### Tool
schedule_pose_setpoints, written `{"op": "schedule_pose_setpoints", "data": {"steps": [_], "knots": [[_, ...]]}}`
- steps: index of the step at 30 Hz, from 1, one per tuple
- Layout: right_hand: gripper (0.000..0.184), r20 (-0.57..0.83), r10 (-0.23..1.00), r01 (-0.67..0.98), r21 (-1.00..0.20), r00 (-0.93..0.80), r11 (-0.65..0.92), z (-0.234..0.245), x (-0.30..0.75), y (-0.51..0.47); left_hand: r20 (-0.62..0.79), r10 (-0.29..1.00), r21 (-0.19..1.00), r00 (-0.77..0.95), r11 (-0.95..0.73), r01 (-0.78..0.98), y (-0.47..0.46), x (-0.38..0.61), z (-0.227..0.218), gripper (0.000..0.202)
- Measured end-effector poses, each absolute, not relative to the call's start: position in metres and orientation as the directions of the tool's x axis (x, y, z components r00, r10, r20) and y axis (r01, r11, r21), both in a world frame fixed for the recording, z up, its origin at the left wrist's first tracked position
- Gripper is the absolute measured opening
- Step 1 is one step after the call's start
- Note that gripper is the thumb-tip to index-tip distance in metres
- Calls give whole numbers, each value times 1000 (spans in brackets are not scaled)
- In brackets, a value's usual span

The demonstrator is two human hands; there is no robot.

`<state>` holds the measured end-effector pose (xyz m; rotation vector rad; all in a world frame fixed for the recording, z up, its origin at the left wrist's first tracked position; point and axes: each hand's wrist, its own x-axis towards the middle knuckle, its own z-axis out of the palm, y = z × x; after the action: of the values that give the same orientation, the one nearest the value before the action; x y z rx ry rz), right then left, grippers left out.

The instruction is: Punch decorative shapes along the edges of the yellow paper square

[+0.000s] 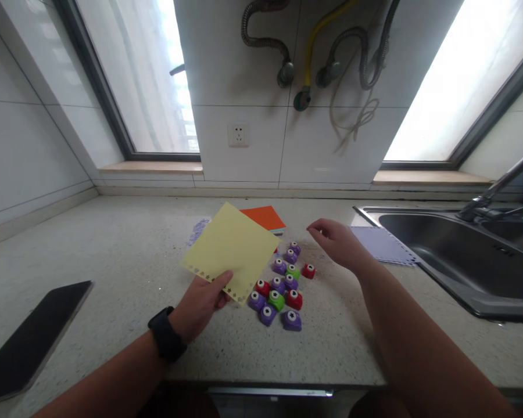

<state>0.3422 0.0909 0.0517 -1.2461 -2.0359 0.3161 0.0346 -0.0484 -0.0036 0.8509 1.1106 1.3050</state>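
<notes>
My left hand (207, 297) grips a pale yellow sheet of paper (233, 247) at its lower edge, thumb on top. Small shaped holes run along that edge. To the right of the paper lies a cluster of purple, green and red craft punches (277, 284), each with a white round top bearing a dark shape; the sheet hides part of one red punch. My right hand (333, 237) hovers above the counter, right of the punches, with thumb and fingers drawn together. Whatever may be between those fingertips is too small to make out.
Behind the yellow sheet lie orange paper (265, 217) and purple paper bits (197, 231). Punched lilac sheets (383, 244) rest beside the metal sink (444, 255) on the right. A dark flat slab (35, 337) is on the counter (126, 249) at left. Pipes hang on the wall.
</notes>
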Motion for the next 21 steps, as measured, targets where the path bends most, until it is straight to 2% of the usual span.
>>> {"op": "schedule_pose_setpoints", "data": {"steps": [2, 5, 9, 14, 17, 19, 21], "knots": [[23, 312, 849, 691, -493, -427, 529, 53, 354, 93, -131, 986, 946, -103, 93, -311, -49, 36, -2, 24], [23, 81, 781, 624, -554, -619, 551, 51, 365, 92, -128, 984, 943, -125, 81, -324, -48, 38, 0, 22], [29, -90, 707, 616, -577, -701, 536, 46, 366, 92, -149, 979, 934, -142, 92, -345, -49, 39, 2, 25], [14, -78, 724, 615, -593, -686, 519, 46, 363, 91, -138, 982, 938, -130, 87, -335, -50, 38, -1, 26], [19, -60, 763, 582, -685, -644, 438, 53, 361, 87, -101, 986, 956, -130, 60, -287, -50, 36, -5, 24], [25, -12, 784, 477, -799, -621, 366, 59, 358, 83, -71, 989, 973, -127, 40, -229, -49, 34, -8, 28], [25, 132, 802, 296, -885, -583, 360, 64, 351, 77, -50, 992, 984, -114, 29, -177, -49, 32, -10, 33]]}}
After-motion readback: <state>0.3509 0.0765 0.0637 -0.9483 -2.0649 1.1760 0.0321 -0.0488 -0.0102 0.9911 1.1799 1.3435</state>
